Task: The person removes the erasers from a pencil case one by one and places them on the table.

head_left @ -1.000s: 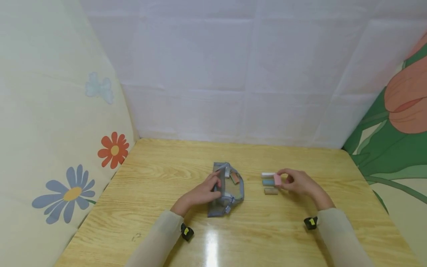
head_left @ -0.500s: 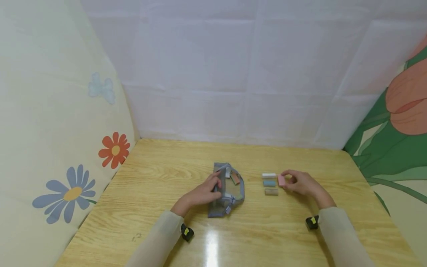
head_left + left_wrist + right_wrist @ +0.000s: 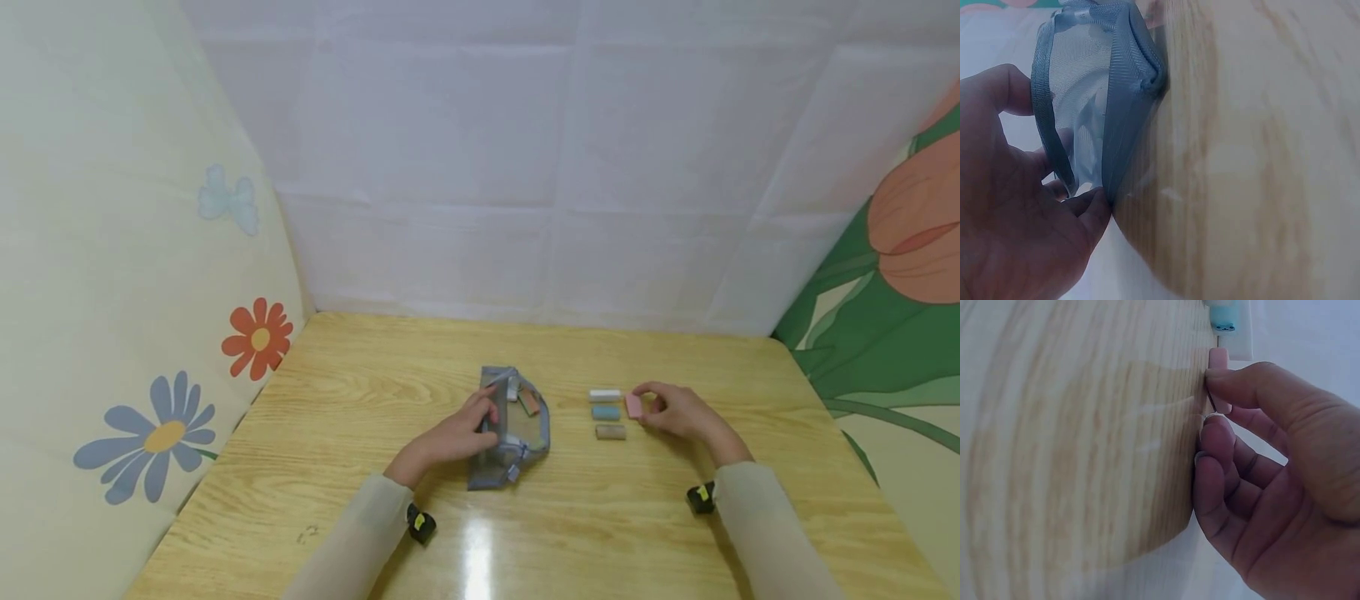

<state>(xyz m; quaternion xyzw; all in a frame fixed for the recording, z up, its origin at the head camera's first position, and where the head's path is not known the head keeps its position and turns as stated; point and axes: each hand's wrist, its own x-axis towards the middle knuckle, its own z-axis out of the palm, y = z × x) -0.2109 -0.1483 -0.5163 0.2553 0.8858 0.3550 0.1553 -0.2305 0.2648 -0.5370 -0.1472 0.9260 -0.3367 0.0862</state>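
Observation:
My left hand [image 3: 453,433] grips the edge of a grey-blue mesh zip pouch [image 3: 1075,75], its mouth gaping toward the right. Through the pouch's opening show an orange-and-green block [image 3: 529,402] and a small whitish piece [image 3: 513,388]. To the right, my right hand [image 3: 675,412] pinches a small pink block like an eraser [image 3: 633,406] between thumb and forefinger, low at the tabletop in the right wrist view. Just left of it lie a white bar [image 3: 604,395], a blue one [image 3: 606,412] and a brownish cylinder-like piece [image 3: 611,432], roughly parallel.
Everything lies on a wood-grain table [image 3: 360,358]. White cloth [image 3: 480,167] hangs along the back edge, with flower-printed cloth [image 3: 165,275] at the left and tulip print at the right. Black wrist cameras [image 3: 422,525] sit beneath both wrists.
My right hand has drawn the pink block a little to the right, off the ends of the white and blue bars, which now show whole. My left hand and the pouch have stayed put.

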